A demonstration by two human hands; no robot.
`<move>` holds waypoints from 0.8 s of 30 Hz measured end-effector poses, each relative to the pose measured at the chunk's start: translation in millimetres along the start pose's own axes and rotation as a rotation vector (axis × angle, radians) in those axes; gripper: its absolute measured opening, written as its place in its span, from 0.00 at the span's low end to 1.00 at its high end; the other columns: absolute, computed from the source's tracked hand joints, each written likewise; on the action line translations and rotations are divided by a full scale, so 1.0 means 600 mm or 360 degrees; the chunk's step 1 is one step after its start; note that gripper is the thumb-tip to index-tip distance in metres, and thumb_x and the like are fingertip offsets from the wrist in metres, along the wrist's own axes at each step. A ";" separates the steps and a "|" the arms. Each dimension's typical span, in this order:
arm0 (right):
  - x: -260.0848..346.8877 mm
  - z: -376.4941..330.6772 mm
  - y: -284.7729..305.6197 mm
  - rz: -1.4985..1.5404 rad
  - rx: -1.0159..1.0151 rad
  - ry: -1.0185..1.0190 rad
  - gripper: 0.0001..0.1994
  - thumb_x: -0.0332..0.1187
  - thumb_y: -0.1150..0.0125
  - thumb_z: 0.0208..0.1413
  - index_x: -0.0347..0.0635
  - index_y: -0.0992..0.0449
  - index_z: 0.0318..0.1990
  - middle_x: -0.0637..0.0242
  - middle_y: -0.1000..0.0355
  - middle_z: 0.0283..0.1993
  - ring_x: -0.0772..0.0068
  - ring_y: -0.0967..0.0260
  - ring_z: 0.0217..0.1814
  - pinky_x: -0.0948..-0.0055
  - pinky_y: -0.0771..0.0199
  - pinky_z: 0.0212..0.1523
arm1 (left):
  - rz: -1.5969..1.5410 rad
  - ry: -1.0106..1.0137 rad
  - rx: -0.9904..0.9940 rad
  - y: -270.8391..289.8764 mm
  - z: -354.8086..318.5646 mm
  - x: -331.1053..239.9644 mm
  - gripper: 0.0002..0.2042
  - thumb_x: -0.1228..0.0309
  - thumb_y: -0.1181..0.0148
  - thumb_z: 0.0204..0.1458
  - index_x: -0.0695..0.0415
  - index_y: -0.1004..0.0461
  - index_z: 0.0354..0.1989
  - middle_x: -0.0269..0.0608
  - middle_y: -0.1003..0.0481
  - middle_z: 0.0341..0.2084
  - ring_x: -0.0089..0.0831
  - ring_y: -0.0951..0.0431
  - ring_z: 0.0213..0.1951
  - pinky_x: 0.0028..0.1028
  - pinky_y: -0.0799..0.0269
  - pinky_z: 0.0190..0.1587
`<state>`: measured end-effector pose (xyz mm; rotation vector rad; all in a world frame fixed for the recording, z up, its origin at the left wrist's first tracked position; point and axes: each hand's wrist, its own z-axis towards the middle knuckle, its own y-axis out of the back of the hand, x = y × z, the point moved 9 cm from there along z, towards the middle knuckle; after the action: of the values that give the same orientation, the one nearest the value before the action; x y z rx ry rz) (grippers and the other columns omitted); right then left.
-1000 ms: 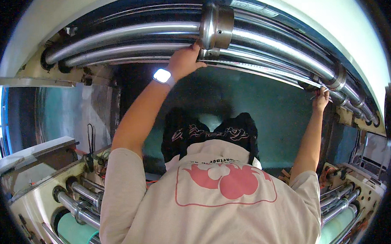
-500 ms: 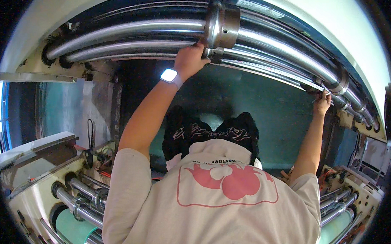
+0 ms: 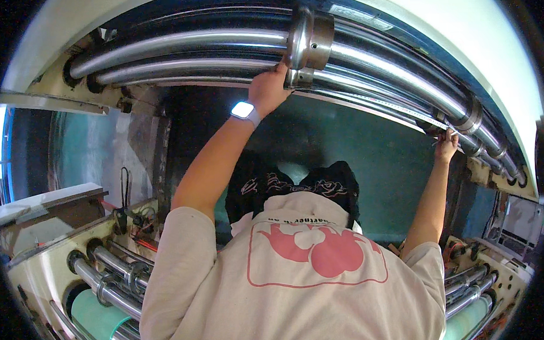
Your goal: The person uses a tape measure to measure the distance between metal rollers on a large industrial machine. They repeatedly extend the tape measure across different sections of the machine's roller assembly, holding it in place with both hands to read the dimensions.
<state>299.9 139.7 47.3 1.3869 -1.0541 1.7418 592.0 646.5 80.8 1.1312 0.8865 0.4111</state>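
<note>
My left hand [image 3: 271,89], a lit watch [image 3: 243,110] on its wrist, is bent against the left side of a small metal collar [image 3: 299,78] on the lower shaft. One finger reaches up to the wide ring collar [image 3: 310,39] above. Its fingers are curled, and what they hold is hidden. A pale measuring tape [image 3: 401,108] with fine marks runs along the lower shafts toward my right hand [image 3: 447,146]. That hand pinches the tape's right end beside another collar [image 3: 472,116]. A thin light-coloured object pokes out left of these fingers; its kind is unclear.
Long polished shafts [image 3: 177,42] cross the machine in front of me, between pale side frames. Below lies a dark green surface [image 3: 367,160]. Behind me on both sides are more shafts and a green roller [image 3: 91,317]. Cables [image 3: 126,187] hang at the left.
My left hand has shifted slightly right and down against the small collar, which shows more now. My right hand stays at the tape's end, a touch lower. The whole view has moved a little.
</note>
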 end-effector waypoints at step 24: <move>-0.003 0.000 0.005 -0.0037 -0.0011 -0.0034 0.04 0.27 0.49 0.50 0.46 0.35 0.26 0.76 0.40 0.22 0.83 0.47 0.21 0.82 0.45 0.24 | -0.0977 -0.0239 0.0790 0.007 0.045 0.033 0.11 0.66 0.44 0.45 0.63 0.28 0.29 0.38 0.28 0.22 0.27 0.30 0.28 0.25 0.36 0.33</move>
<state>297.8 138.6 45.2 1.4110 -1.0507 1.7089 625.8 645.6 80.7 1.2421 1.1792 -0.4159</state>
